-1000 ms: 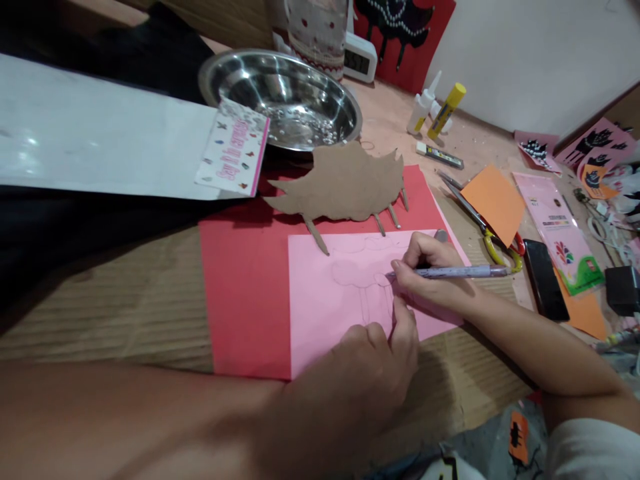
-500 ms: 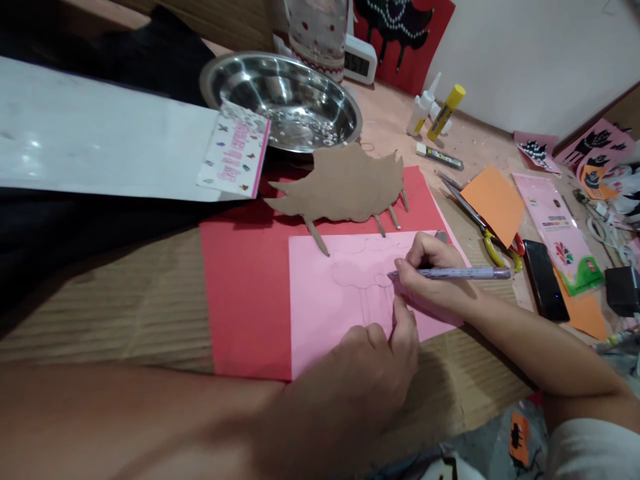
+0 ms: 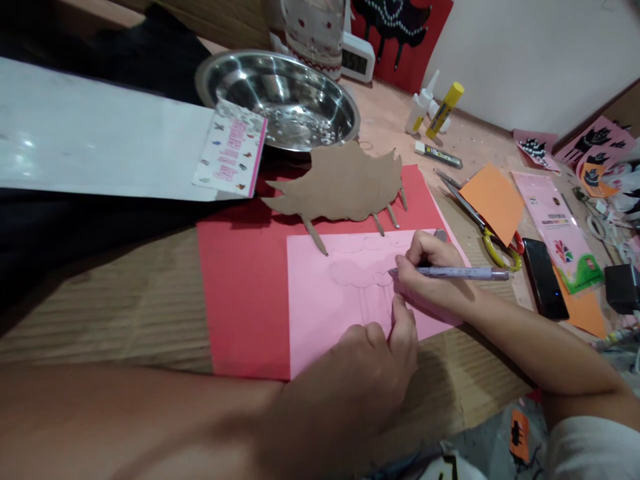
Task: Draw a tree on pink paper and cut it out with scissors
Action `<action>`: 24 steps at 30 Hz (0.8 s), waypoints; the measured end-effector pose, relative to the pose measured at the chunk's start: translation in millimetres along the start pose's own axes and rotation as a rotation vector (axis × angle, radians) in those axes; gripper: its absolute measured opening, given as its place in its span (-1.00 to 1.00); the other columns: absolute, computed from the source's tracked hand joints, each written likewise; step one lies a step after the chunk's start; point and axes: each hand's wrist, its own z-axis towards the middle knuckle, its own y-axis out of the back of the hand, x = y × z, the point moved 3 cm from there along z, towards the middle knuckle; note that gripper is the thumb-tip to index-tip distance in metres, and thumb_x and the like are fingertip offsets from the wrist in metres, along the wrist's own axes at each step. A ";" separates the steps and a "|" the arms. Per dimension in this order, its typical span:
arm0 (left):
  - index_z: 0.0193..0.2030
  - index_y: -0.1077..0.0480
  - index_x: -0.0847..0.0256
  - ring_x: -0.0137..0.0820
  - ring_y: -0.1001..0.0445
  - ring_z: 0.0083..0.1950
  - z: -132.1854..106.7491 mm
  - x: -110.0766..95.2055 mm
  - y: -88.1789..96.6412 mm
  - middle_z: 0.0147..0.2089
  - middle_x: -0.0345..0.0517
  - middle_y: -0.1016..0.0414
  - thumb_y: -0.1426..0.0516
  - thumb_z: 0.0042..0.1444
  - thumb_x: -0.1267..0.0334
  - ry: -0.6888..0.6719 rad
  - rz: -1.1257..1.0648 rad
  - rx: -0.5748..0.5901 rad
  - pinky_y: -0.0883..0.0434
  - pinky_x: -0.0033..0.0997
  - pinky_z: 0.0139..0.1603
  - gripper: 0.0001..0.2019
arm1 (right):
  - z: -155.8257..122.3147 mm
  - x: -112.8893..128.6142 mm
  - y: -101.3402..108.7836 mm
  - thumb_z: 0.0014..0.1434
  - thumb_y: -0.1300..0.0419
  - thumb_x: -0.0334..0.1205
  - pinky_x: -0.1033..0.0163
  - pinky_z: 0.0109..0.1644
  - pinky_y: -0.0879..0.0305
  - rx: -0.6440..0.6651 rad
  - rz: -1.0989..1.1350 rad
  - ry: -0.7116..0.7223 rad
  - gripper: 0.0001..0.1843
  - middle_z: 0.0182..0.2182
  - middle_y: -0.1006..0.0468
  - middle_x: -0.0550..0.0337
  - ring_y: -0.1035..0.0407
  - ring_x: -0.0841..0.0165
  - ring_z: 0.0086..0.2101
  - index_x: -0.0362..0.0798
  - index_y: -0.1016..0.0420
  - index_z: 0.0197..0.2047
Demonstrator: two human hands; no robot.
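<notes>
My right hand (image 3: 431, 272) grips a lilac pen (image 3: 460, 272) with its tip on a pink sheet (image 3: 325, 313) that bears a faint pencil outline. The pink sheet lies on a larger red sheet (image 3: 240, 293). My left hand (image 3: 367, 373) rests on the pink sheet's near edge, fingers curled and pressed down on the paper, thumb pointing up toward the pen tip. A brown cardboard cut-out (image 3: 345, 183) with thin prongs lies just beyond the pink sheet.
A steel bowl (image 3: 280, 100) with small beads stands at the back. Right of the paper lie scissors (image 3: 480, 227), an orange card (image 3: 493, 200), a black phone (image 3: 544, 277), a paper pack (image 3: 560, 230) and glue bottles (image 3: 435, 110). A long white sheet (image 3: 100, 140) lies left.
The pen tip has shifted very slightly on the pink sheet; both hands otherwise stay where they were.
</notes>
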 end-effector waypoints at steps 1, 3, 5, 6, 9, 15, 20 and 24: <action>0.19 -0.58 0.43 -0.39 -0.45 -0.52 0.0 0.2 1.0 0.05 0.36 -0.71 -0.35 0.17 0.00 -0.004 -0.001 -0.002 -0.28 -0.32 -0.56 -0.42 | -0.2 0.3 -0.2 0.26 -0.24 -0.22 0.27 -0.45 -0.07 -0.005 0.002 -0.005 -0.65 -0.58 -0.23 0.44 -0.14 0.46 -0.54 0.07 -0.13 -0.46; 0.19 -0.58 0.43 -0.39 -0.45 -0.52 0.0 1.3 3.2 0.05 0.34 -0.71 -0.34 0.17 0.04 -0.008 -0.004 0.008 -0.29 -0.33 -0.56 -0.44 | -0.4 0.6 -0.8 0.25 -0.21 -0.23 0.27 -0.44 -0.08 -0.012 0.010 -0.006 -0.65 -0.58 -0.22 0.44 -0.13 0.46 -0.54 0.07 -0.11 -0.46; 0.19 -0.59 0.43 -0.39 -0.46 -0.52 0.2 2.6 5.2 0.06 0.34 -0.71 -0.34 0.19 0.07 -0.014 -0.015 0.030 -0.30 -0.34 -0.56 -0.46 | -0.3 0.6 -1.0 0.25 -0.19 -0.24 0.28 -0.44 -0.08 -0.021 0.006 0.002 -0.65 -0.58 -0.22 0.43 -0.12 0.46 -0.55 0.07 -0.09 -0.47; 0.20 -0.59 0.43 -0.38 -0.47 -0.51 0.3 3.2 5.9 0.06 0.34 -0.71 -0.34 0.19 0.08 -0.014 -0.021 0.042 -0.31 -0.35 -0.55 -0.46 | -0.1 0.6 -0.9 0.24 -0.19 -0.24 0.28 -0.45 -0.07 -0.026 -0.002 0.007 -0.65 -0.58 -0.22 0.42 -0.11 0.46 -0.55 0.07 -0.09 -0.47; 0.21 -0.58 0.44 -0.38 -0.48 -0.52 0.7 3.9 6.8 0.07 0.37 -0.71 -0.34 0.19 0.10 -0.017 -0.033 0.051 -0.33 -0.36 -0.56 -0.47 | 0.9 1.6 0.3 0.22 -0.18 -0.26 0.29 -0.46 -0.05 -0.041 -0.043 0.032 -0.65 -0.58 -0.21 0.41 -0.11 0.46 -0.55 0.07 -0.07 -0.48; 0.24 -0.55 0.47 -0.38 -0.50 -0.50 -0.2 2.1 5.6 0.11 0.42 -0.68 -0.32 0.24 0.14 -0.022 -0.039 0.074 -0.34 -0.35 -0.55 -0.48 | 2.6 5.1 2.4 0.18 -0.13 -0.24 0.29 -0.47 -0.04 -0.042 -0.074 0.039 -0.69 -0.60 -0.18 0.40 -0.09 0.46 -0.57 0.08 -0.05 -0.50; 0.23 -0.55 0.48 -0.39 -0.48 -0.52 0.7 2.4 5.3 0.12 0.44 -0.68 -0.31 0.24 0.18 -0.024 -0.042 0.083 -0.33 -0.35 -0.55 -0.50 | 2.7 4.7 1.9 0.18 -0.12 -0.24 0.29 -0.46 -0.05 -0.043 -0.082 0.067 -0.69 -0.59 -0.19 0.39 -0.10 0.46 -0.56 0.08 -0.04 -0.50; 0.22 -0.55 0.48 -0.39 -0.48 -0.52 1.3 3.0 4.4 0.12 0.43 -0.68 -0.32 0.24 0.18 -0.033 -0.041 0.088 -0.29 -0.36 -0.55 -0.51 | 2.7 4.5 2.0 0.18 -0.12 -0.22 0.28 -0.45 -0.06 -0.037 -0.079 0.062 -0.68 -0.59 -0.19 0.38 -0.11 0.45 -0.56 0.08 -0.04 -0.50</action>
